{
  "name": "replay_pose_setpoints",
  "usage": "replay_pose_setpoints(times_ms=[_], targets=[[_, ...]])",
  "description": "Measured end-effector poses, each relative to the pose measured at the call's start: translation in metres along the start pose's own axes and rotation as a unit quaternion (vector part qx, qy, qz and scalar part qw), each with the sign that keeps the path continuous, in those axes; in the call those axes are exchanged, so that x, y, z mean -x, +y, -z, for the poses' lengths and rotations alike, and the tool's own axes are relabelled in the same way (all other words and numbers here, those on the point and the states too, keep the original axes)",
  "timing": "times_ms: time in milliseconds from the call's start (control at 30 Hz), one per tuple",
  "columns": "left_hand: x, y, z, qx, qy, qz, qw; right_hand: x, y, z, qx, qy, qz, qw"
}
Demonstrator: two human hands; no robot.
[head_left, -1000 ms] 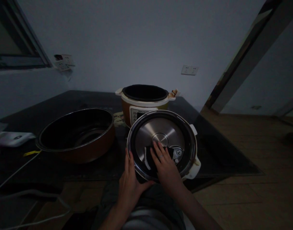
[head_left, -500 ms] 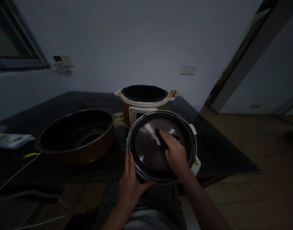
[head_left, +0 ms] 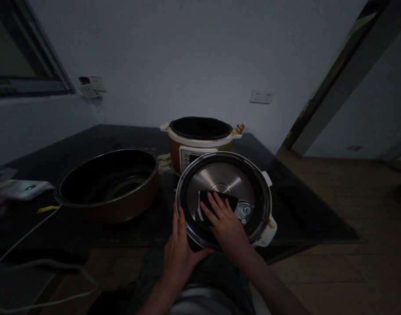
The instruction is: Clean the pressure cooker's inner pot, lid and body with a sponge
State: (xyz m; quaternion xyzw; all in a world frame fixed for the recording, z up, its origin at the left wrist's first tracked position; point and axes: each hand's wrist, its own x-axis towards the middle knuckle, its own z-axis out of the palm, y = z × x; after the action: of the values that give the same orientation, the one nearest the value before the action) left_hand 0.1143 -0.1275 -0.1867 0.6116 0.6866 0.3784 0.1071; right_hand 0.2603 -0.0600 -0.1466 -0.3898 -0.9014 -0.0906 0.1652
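A round cooker lid (head_left: 226, 175) lies inner side up, its steel plate showing, tilted toward me over my lap at the table's near edge. My left hand (head_left: 180, 249) grips the lid's near-left rim. My right hand (head_left: 225, 223) lies on the steel plate with fingers spread flat, pressing a dark cloth (head_left: 207, 205) against it. Behind the lid stands the open electric cooker body (head_left: 200, 140), brown and white, with a control panel facing me.
A wide dark inner pot (head_left: 108, 183) sits on the black table (head_left: 286, 197) to the left. A white device (head_left: 23, 189) and cables (head_left: 39, 267) lie at far left. Wall sockets (head_left: 260, 96) sit behind; wooden floor on the right.
My right hand slid the cloth from the lid's near side up to its centre, then back down to the near side. My left hand stayed on the rim.
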Motion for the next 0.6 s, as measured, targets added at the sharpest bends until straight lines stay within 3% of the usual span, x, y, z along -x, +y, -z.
replay_pose_setpoints(times_ms=[267, 433, 600], targets=[[-0.001, 0.0, 0.001, -0.003, 0.001, -0.008, 1.0, -0.036, 0.018, 0.017, -0.016, -0.002, -0.056, 0.998], [-0.001, 0.0, 0.001, -0.005, -0.002, -0.009, 1.0, -0.024, 0.028, 0.015, -0.025, 0.029, -0.12, 0.992], [0.0, -0.001, 0.001, -0.007, 0.006, -0.016, 1.0, -0.004, 0.004, -0.009, -0.028, 0.112, -0.187, 0.976]])
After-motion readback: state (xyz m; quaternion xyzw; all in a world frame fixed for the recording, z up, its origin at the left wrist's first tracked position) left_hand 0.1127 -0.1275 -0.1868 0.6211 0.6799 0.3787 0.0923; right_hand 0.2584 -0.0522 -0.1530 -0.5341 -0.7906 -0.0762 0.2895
